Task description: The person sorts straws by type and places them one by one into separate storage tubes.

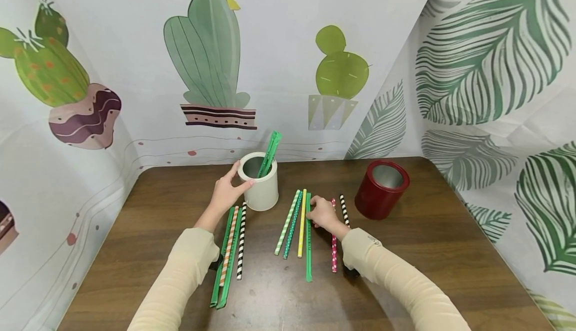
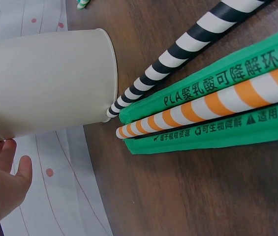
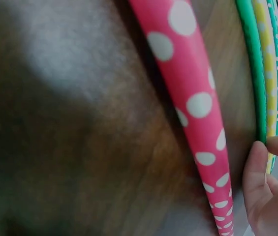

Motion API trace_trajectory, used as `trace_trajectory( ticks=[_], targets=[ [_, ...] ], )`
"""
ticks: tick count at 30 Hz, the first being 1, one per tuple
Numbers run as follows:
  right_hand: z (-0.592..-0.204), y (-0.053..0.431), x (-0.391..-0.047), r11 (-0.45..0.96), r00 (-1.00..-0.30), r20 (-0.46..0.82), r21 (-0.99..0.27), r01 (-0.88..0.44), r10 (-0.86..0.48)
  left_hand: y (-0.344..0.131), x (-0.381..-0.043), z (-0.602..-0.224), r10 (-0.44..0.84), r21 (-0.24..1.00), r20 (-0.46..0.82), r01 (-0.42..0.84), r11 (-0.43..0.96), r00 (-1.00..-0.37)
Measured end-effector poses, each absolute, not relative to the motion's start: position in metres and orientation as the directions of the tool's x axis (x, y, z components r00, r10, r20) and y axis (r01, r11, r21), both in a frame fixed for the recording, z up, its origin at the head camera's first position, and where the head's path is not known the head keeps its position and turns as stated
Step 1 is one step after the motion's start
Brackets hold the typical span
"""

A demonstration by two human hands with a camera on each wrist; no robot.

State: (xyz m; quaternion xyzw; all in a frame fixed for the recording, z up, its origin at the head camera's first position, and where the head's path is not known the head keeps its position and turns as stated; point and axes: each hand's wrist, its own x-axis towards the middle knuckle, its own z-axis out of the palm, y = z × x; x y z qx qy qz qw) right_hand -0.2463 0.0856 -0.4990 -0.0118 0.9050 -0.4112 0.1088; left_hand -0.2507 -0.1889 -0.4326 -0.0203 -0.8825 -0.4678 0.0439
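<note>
My left hand (image 1: 223, 193) grips the white can (image 1: 263, 196) at its left side, thumb over the front of the rim. In the left wrist view its fingertips meet the can's wall (image 2: 45, 83). Two green-wrapped straws (image 1: 271, 153) lean out of that can. With thumb and forefinger, my right hand (image 1: 325, 213) pinches the far end of another green-wrapped straw (image 1: 308, 256), which lies on the table; the right wrist view shows this pinch on the green wrapper (image 3: 251, 64). Left of it lie a yellow straw (image 1: 302, 226), a teal dotted straw (image 1: 292, 228) and a light-green striped straw (image 1: 286, 226).
A red can (image 1: 379, 196) stands at the right. Under my right forearm lie a pink dotted straw (image 1: 334, 256) and a black-and-white striped straw (image 1: 344, 211). Beside my left sleeve are green-wrapped straws (image 1: 225, 291), an orange striped straw (image 1: 229, 246) and a black-and-white straw (image 1: 241, 246).
</note>
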Motion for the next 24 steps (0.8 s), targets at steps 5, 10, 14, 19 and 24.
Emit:
trace_trajectory(
  ticks=[5,10,14,19,24],
  targets=[
    [-0.4955,0.0848,-0.2412,0.722,-0.978,-0.175,-0.691,0.038,-0.116,-0.1885,-0.2509,-0.4325,-0.011,0.819,0.097,0.074,0.569,-0.995],
    [-0.4947,0.0851,-0.2405,0.741,-0.98,-0.168,-0.67,0.032,-0.11,-0.1886,-0.2514,-0.4332,-0.005,0.823,0.096,0.077,0.563,-0.995],
    [-0.495,0.085,-0.2411,0.742,-0.98,-0.171,-0.669,0.043,-0.098,-0.1891,-0.2516,-0.4334,0.0,0.829,0.088,0.073,0.555,-0.996],
    [-0.4933,0.0847,-0.2414,0.712,-0.979,-0.19,-0.697,0.083,-0.071,-0.1895,-0.2515,-0.4334,-0.004,0.83,0.086,0.069,0.554,-0.996],
    [-0.4892,0.0868,-0.2427,0.636,-0.967,-0.251,-0.752,0.173,-0.035,-0.1893,-0.2511,-0.4327,-0.005,0.828,0.085,0.068,0.557,-0.996]
  ],
)
